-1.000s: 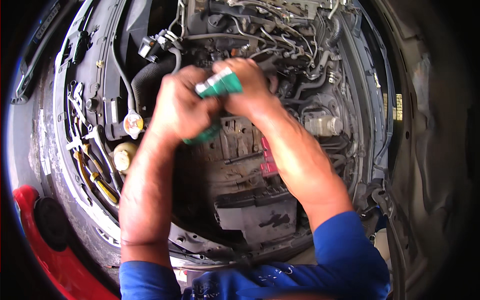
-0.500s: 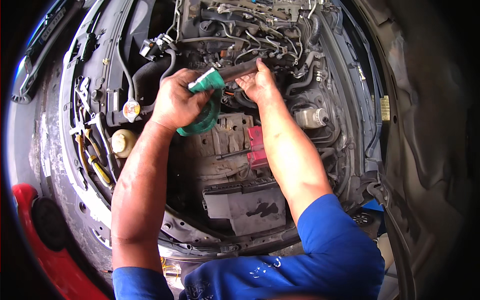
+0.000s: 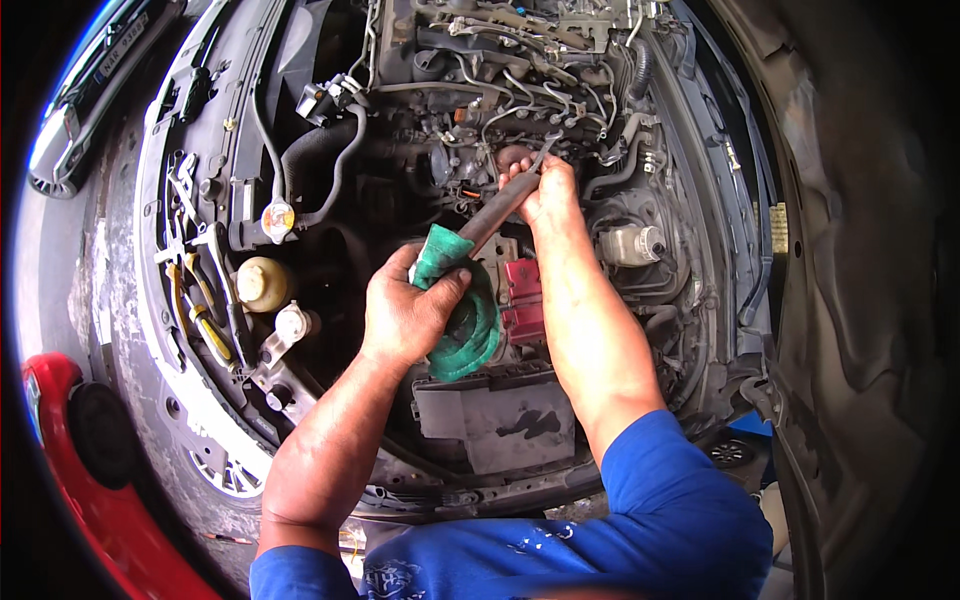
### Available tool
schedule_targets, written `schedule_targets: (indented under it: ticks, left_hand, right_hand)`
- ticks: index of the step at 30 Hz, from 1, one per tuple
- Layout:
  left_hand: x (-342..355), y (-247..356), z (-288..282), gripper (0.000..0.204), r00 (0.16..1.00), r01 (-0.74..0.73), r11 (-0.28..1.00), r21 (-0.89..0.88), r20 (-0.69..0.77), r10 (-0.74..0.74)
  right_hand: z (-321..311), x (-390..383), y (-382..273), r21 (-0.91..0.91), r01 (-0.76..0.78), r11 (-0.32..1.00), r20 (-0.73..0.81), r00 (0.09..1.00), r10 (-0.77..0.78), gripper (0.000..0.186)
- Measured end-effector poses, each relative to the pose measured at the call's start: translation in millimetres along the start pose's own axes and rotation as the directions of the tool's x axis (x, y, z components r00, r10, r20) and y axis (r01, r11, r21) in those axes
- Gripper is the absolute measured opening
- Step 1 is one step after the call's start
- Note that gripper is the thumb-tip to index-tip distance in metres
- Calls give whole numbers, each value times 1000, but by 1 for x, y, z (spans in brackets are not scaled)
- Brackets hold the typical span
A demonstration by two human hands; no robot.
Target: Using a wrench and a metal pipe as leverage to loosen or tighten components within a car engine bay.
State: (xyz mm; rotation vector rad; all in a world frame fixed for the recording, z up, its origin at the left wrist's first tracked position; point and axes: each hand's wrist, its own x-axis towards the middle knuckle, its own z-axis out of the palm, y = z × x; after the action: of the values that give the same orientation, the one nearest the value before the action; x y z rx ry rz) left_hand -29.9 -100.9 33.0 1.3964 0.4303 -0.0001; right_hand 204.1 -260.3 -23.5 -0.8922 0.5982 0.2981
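My left hand (image 3: pixel 410 310) is closed on a green cloth (image 3: pixel 462 330), which is wrapped round the lower end of a long dark bar (image 3: pixel 495 210) and hangs below my fingers. The bar slants up to the right, over the engine (image 3: pixel 500 80), with a thin metal piece at its far end. My right hand (image 3: pixel 545 190) is closed on the bar's upper part, its fingers partly hidden behind it. Just below lie red plastic covers (image 3: pixel 523 305) and a black box lid (image 3: pixel 495 430).
Wrenches and pliers (image 3: pixel 185 260) and a yellow-handled screwdriver (image 3: pixel 212 332) lie along the left edge. Reservoirs (image 3: pixel 260 285) (image 3: pixel 625 245) sit either side. The raised bonnet (image 3: pixel 840 250) fills the right. A red car (image 3: pixel 130 530) and another vehicle's bumper (image 3: pixel 70 150) stand at the left.
My left hand has moved down and right with the green cloth, uncovering more of the dark bar, which now slants more steeply. My right hand has shifted slightly from half a second ago.
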Motion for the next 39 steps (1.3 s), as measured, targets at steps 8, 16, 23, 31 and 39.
schedule_targets:
  ticks: [8,16,23,31,39]
  left_hand:
    - [-24,-15,17,63,988,116,993,30,103,-119]
    - [-20,-7,31,68,994,53,997,59,97,-59]
    - [-19,-15,51,71,997,-26,993,114,75,18]
    - [-17,-21,74,61,980,-193,961,199,-5,198]
    - [-12,-19,63,37,844,-445,826,347,-148,516]
  right_hand:
    - [-6,4,0,-224,116,968,19,993,-115,16]
    - [7,19,-10,-382,262,886,56,964,-261,20]
    - [5,30,-14,-400,264,878,52,963,-266,24]
    - [0,41,-30,-493,251,833,28,962,-273,19]
    - [-8,-20,-43,-735,585,343,577,805,-138,52]
